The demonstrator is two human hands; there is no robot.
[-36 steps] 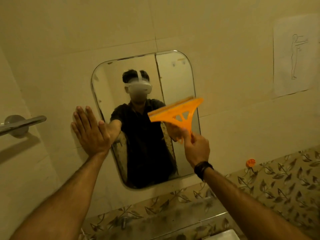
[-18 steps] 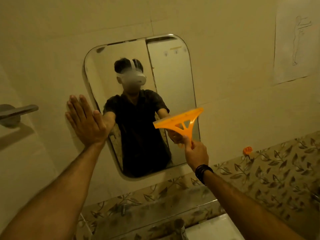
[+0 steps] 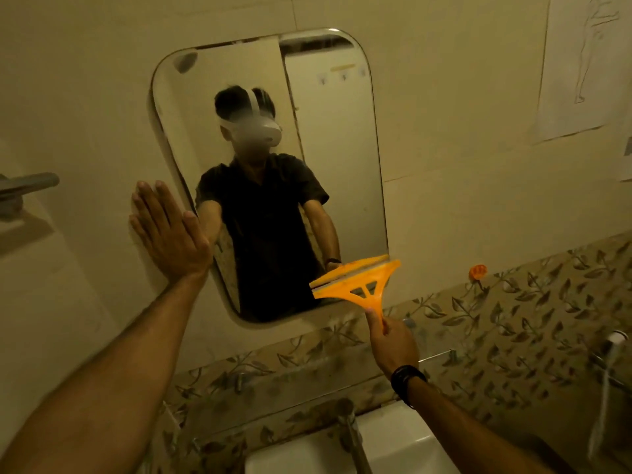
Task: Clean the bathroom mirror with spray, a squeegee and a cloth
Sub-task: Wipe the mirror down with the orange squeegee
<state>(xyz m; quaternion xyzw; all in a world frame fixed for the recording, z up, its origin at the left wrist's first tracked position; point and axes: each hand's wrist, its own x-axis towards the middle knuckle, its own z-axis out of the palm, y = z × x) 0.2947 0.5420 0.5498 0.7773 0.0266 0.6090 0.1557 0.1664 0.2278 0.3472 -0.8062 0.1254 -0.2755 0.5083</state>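
A rounded rectangular mirror [image 3: 338,159] hangs on the cream tiled wall. My right hand [image 3: 393,343] grips the handle of an orange squeegee [image 3: 359,285]. The squeegee's blade lies against the glass near the mirror's lower right corner. My left hand [image 3: 167,230] presses flat, fingers straight, on the wall at the mirror's left edge. No spray bottle or cloth is in view.
A glass shelf [image 3: 284,395] runs below the mirror on leaf-patterned tiles. Under it are a tap [image 3: 349,429] and a white basin [image 3: 393,446]. A grey towel bar [image 3: 27,186] sticks out at left. An orange hook [image 3: 477,271] and a paper sketch [image 3: 581,63] are at right.
My right hand has drawn the squeegee down the right side of the mirror, from mid-height to the bottom corner. My left hand stays flat at the mirror's left edge.
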